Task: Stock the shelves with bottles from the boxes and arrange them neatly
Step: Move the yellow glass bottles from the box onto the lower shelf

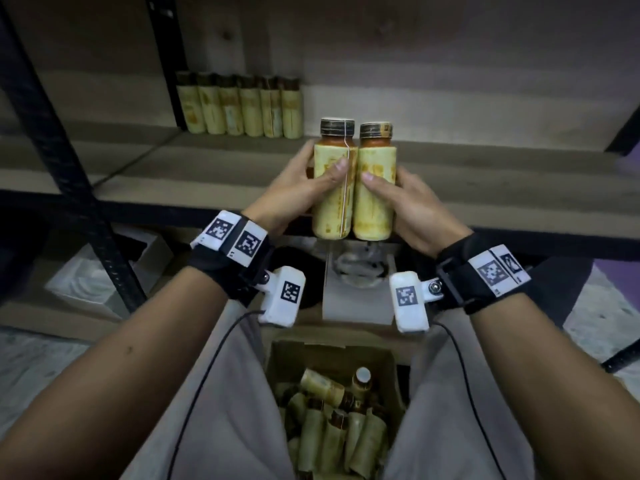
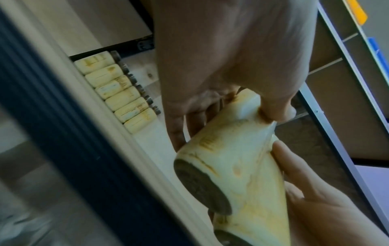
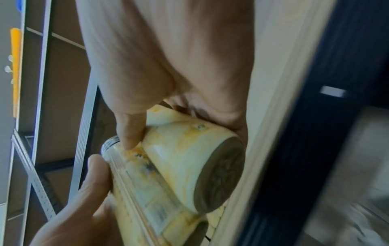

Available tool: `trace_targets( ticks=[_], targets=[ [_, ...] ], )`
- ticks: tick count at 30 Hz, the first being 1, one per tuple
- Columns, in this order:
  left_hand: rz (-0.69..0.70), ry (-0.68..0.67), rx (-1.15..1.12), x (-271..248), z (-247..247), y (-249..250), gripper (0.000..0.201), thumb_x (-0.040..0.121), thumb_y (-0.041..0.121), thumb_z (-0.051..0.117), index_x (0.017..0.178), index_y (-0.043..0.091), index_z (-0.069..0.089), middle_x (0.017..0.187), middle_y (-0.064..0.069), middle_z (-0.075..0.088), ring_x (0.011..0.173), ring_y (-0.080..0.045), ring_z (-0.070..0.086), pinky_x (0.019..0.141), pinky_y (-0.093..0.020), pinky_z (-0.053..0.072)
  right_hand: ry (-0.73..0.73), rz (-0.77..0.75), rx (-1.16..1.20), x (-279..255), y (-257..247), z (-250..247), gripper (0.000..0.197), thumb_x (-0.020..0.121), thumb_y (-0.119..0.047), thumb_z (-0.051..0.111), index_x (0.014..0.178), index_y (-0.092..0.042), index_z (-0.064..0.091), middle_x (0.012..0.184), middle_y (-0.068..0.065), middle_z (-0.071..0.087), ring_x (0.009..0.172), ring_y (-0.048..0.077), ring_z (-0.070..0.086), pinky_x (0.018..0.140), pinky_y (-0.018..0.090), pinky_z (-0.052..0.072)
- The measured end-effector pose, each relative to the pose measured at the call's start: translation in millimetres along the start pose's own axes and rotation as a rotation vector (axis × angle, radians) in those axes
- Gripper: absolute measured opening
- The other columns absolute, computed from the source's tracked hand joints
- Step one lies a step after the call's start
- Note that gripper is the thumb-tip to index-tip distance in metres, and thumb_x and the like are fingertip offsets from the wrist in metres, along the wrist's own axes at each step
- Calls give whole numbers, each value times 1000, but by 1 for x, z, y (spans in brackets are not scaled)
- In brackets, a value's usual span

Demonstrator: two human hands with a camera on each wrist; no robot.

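Observation:
Two yellow-labelled bottles with dark caps are held upright side by side just in front of the wooden shelf (image 1: 485, 188). My left hand (image 1: 298, 192) grips the left bottle (image 1: 334, 188), thumb across its label. My right hand (image 1: 405, 202) grips the right bottle (image 1: 375, 192) the same way. In the left wrist view the left bottle (image 2: 227, 159) shows its dark base; in the right wrist view the right bottle (image 3: 189, 159) does too. A row of several like bottles (image 1: 240, 105) stands at the shelf's back left. A cardboard box (image 1: 332, 410) below holds several more bottles.
A black metal upright (image 1: 62, 161) frames the shelf on the left. White packaging (image 1: 100, 271) lies on the lower level at left. A white box with clear plastic (image 1: 358, 278) sits under the shelf edge. The shelf board to the right of the row is bare wood.

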State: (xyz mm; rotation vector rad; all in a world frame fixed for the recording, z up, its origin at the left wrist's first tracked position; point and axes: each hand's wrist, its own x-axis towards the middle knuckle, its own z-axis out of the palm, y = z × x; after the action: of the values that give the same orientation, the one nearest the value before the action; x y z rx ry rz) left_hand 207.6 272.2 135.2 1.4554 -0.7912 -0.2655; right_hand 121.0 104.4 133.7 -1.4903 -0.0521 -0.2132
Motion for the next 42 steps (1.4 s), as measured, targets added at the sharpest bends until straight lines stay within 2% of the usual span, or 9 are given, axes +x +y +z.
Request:
trace_targets(
  ticks=[7,15,19,21,27,31,33,38,42],
  targets=[
    [77,59,75,55,-23,37,54,84,36,72,131,26,48,112,0,70,98,-15,70,72,-35,59,62,-106,-328,48,-47,-24,37,82,-26,78,114,-9,70,110,4,74,103,18,71,95,46,55],
    [-14,124,209,136,-47,40,66,72,38,83,124,20,48,106,2,72,89,-10,72,70,-30,60,110,-93,-489,131,-71,-47,35,75,-28,84,105,-11,74,97,1,77,90,14,74,82,34,59],
    [15,181,359,182,-61,36,41,69,36,85,101,20,65,93,2,75,82,-10,72,70,-32,60,112,-58,-605,182,-81,-59,34,74,-29,85,100,-11,75,91,-1,77,81,8,74,68,23,57],
    [17,185,394,204,-70,33,34,66,34,87,92,24,68,86,6,75,77,-6,72,64,-26,58,114,-51,-647,209,-82,-64,33,72,-30,86,97,-12,75,90,-1,77,81,9,73,67,23,54],
    [-33,173,706,270,-101,11,26,63,34,87,81,21,74,78,8,74,74,-6,70,68,-26,58,127,-39,-715,291,-69,-73,28,68,-26,86,89,-11,75,86,2,75,83,15,71,68,29,54],
    [-135,156,857,311,-118,-4,26,60,37,83,77,21,74,77,4,72,74,-12,68,64,-30,59,165,-11,-783,339,-48,-81,28,59,-31,87,78,-16,73,73,-5,71,72,10,67,53,21,45],
    [-172,154,863,330,-127,-13,25,59,36,85,75,23,72,75,7,69,74,-9,66,56,-23,54,176,2,-800,359,-37,-84,29,56,-31,89,76,-17,73,68,-7,69,69,8,66,49,19,44],
    [-189,172,912,365,-137,-37,29,62,29,89,69,16,65,64,5,62,60,-10,61,40,-15,44,218,37,-841,394,-12,-91,36,54,-32,89,81,-15,71,76,1,70,76,17,69,59,28,52],
    [-205,196,914,375,-143,-55,34,63,30,89,78,9,67,64,-3,67,57,-20,69,53,-29,58,251,11,-810,407,8,-92,29,57,-30,90,77,-19,72,77,-2,71,78,14,69,63,26,52]
  ],
)
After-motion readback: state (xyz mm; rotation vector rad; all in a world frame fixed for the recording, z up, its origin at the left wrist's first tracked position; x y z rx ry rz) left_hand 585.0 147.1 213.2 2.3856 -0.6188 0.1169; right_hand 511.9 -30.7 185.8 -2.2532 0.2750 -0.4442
